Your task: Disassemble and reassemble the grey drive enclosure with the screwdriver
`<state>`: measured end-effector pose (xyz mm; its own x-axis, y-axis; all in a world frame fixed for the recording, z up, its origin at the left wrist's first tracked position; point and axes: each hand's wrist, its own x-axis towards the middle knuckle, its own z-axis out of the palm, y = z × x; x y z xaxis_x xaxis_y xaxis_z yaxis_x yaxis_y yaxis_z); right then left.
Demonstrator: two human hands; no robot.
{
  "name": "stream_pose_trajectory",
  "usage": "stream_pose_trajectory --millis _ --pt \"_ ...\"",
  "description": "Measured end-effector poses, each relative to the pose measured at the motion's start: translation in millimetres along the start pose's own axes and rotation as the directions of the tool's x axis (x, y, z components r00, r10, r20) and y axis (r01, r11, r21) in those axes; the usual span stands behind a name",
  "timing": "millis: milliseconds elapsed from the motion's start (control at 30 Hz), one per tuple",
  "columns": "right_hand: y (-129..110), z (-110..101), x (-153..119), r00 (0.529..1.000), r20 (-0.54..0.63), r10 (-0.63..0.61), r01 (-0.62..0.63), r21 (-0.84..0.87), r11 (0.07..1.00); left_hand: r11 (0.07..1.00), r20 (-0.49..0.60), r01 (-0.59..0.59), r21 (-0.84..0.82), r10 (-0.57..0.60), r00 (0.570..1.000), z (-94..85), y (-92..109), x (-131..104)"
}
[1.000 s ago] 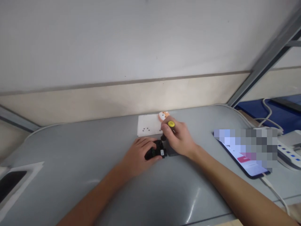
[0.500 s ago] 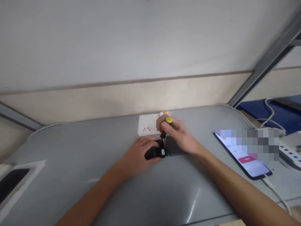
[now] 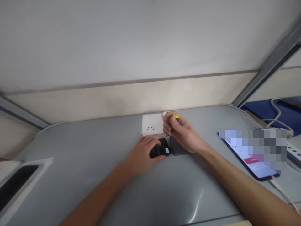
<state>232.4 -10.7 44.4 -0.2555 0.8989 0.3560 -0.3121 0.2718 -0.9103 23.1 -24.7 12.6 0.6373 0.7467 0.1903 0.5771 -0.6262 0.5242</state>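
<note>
My left hand [image 3: 147, 153] is wrapped round a small black device [image 3: 161, 150] with a green circuit board showing and a small white label, resting on the grey table. A screwdriver with a yellow-ended handle [image 3: 175, 116] is gripped in my right hand [image 3: 182, 130]; its thin shaft slants down to the device's upper part, and whether the tip touches is too small to tell. Partly under my right hand lies a dark flat box [image 3: 177, 147], beside the device. Behind my hands, several tiny dark screws [image 3: 152, 128] lie on white paper [image 3: 152, 119].
A charging phone [image 3: 254, 163] lies at the right, with a white power strip [image 3: 293, 153] beyond it. At the far left a black object [image 3: 17, 183] rests on white sheets. The grey table [image 3: 94, 141] meets a wall at the back.
The whole view has shifted, so most things appear slightly further right. My right hand has lifted a little with the screwdriver, and more of its shaft shows. The left hand keeps its hold.
</note>
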Motion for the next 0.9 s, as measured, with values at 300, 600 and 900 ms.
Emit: stream_pose_trajectory --millis 300,600,900 --pt "-3.2 3.4 -2.0 1.0 0.019 0.003 -0.003 0.018 1.0 0.998 -0.007 -0.044 0.049 0.044 0.999 1.9 -0.6 0.2" --pt "-5.9 2.8 -3.0 0.999 0.025 0.032 -0.035 0.092 0.995 0.999 -0.012 -0.012 0.03 0.013 1.0 3.0 -0.8 0.3" --pt "-5.8 2.4 -3.1 0.998 -0.015 0.066 -0.063 0.14 0.988 1.0 -0.017 -0.015 0.028 0.015 1.0 3.7 -2.0 0.9"
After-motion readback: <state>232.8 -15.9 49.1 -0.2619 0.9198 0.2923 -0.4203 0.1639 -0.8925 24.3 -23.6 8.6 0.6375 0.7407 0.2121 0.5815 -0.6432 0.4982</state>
